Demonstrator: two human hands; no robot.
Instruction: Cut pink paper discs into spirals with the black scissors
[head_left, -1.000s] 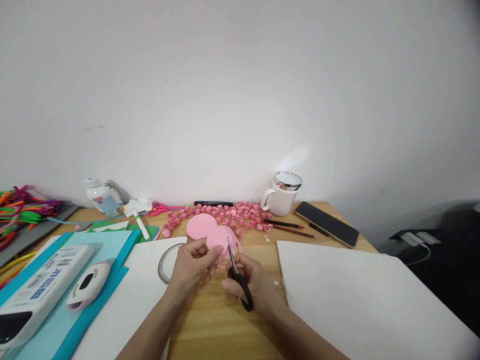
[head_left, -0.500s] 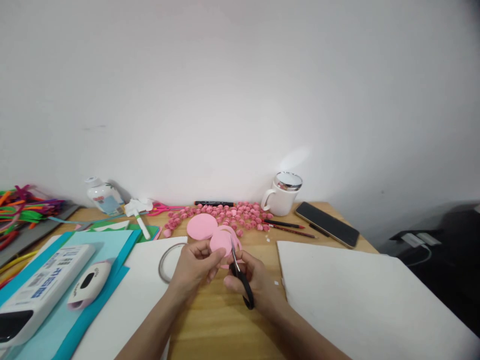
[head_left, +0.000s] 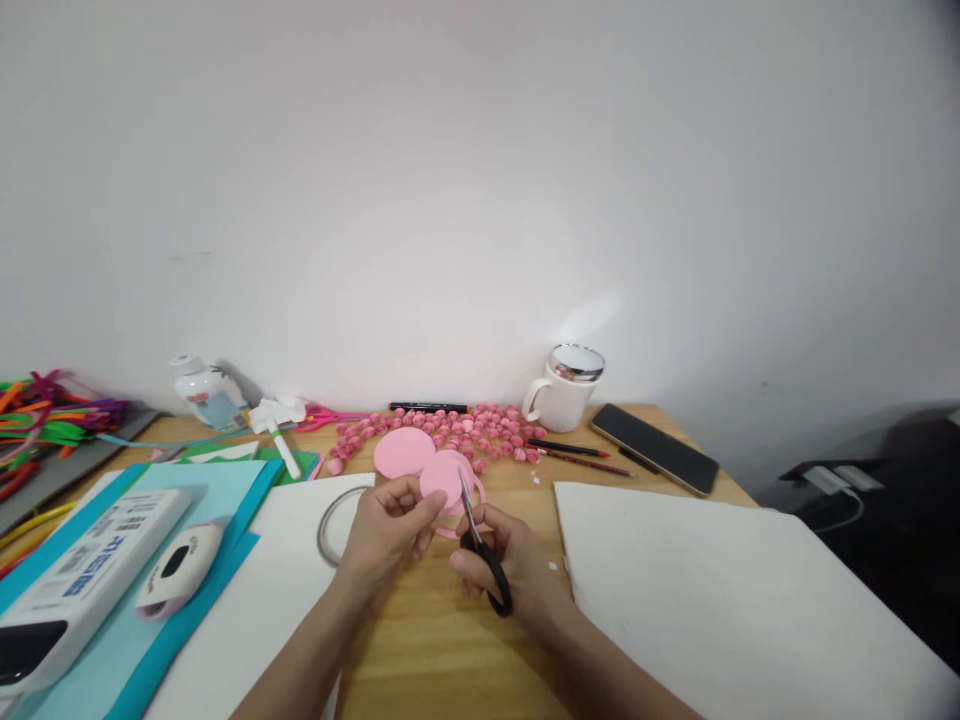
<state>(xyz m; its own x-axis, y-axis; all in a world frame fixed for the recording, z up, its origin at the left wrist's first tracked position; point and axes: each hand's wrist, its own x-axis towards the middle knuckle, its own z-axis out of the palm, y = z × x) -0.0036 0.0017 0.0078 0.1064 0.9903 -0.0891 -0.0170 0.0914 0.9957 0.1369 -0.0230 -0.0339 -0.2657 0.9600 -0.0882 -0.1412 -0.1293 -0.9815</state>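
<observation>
My left hand (head_left: pixel 394 525) pinches a round piece of pink paper (head_left: pixel 441 478) between thumb and fingers. In my right hand (head_left: pixel 510 560) is a pair of scissors (head_left: pixel 493 575) with black handles, its blades at the paper's right edge. A narrow pink strip (head_left: pixel 481 490) curls beside the blades. Behind the held piece lies a larger pink paper disc (head_left: pixel 403 453) on the wooden table. Many small pink rolled-paper pieces (head_left: pixel 442 428) are spread along the back.
A white mug (head_left: pixel 564 392), a phone (head_left: pixel 654 448) and pencils (head_left: pixel 581 458) are at the back right. White sheets (head_left: pixel 720 590) flank the hands. To the left are a metal ring (head_left: pixel 324 528), a glue gun-like white device (head_left: pixel 180 568), a bottle (head_left: pixel 208 392) and bundled pipe cleaners (head_left: pixel 64 420).
The held paper has turned and risen slightly. The scissors have shifted a little, and the cut strip hangs farther out on the right.
</observation>
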